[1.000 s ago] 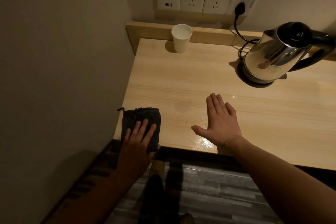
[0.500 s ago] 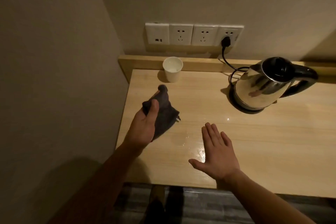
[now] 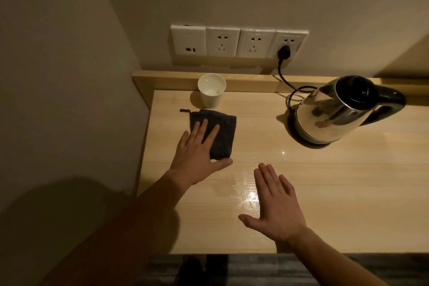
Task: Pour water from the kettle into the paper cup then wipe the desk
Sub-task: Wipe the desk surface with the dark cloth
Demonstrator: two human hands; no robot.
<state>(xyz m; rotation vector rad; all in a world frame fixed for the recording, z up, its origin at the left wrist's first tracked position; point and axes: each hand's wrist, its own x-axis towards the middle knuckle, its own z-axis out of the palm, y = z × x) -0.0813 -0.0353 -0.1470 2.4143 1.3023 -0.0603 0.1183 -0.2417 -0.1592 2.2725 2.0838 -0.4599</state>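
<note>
A white paper cup [image 3: 211, 90] stands upright at the back left of the light wooden desk [image 3: 336, 193], with water in its bottom. A steel kettle [image 3: 334, 111] with a black lid and handle sits on its base at the back right. A dark folded cloth [image 3: 220, 132] lies flat just in front of the cup. My left hand [image 3: 197, 153] rests flat on the cloth's near left part, fingers spread, thumb along its near edge. My right hand [image 3: 276, 204] lies flat on the desk near the front, holding nothing. A wet shine [image 3: 248, 195] shows just left of its fingers.
A wall runs close along the desk's left side. A raised wooden ledge [image 3: 250, 81] lines the back. Above it is a row of wall sockets [image 3: 239, 42], with the kettle's black plug and cord [image 3: 284, 53] in the rightmost one. Dark floor shows below the front edge.
My left hand lifted the cloth from the front left corner, carried it toward the back, and now presses it flat near the cup. My right hand stayed flat on the desk.
</note>
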